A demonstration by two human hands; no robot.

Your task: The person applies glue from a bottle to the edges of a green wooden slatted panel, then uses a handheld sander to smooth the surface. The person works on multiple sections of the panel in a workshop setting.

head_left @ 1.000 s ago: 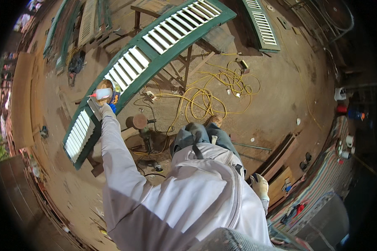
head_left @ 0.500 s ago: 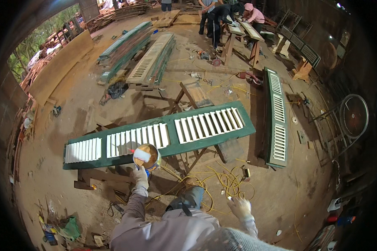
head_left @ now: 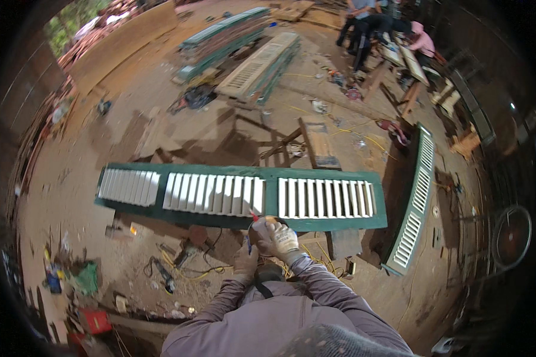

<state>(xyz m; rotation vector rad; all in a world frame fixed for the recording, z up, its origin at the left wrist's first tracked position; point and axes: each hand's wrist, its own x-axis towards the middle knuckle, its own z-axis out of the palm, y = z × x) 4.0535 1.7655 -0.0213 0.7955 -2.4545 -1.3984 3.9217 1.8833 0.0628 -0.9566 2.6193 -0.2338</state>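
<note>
Louvred shutter [head_left: 272,196]: painted; green frame [head_left: 324,224] smooth, near-matt; white slats [head_left: 211,193] matt. Bottle [head_left: 259,225] by its near edge: smooth, pale plastic. Right glove [head_left: 285,239]: matt cloth. Trestle [head_left: 321,143] beyond far edge: bare, worn wood.

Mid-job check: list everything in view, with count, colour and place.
near louvred panel: one, green with white slats, centre
second louvred panel: one, green and white, right
bottle: one, whitish with red tip, near panel's lower edge
stacked panels: several, green and beige, upper middle
long board: one, tan, upper left
trestle: one, brown, beyond near panel
bundle: one, black, upper left
corded tool: one, dark, lower left
bag: one, green, lower left
wheel: one, greyish, far right
co-workers: at least two, one in pink, upper right
sleeves: two, greyish purple, bottom
left hand: one, gloved, shaded, below bottle
right hand: one, pale glove, beside bottle
</note>
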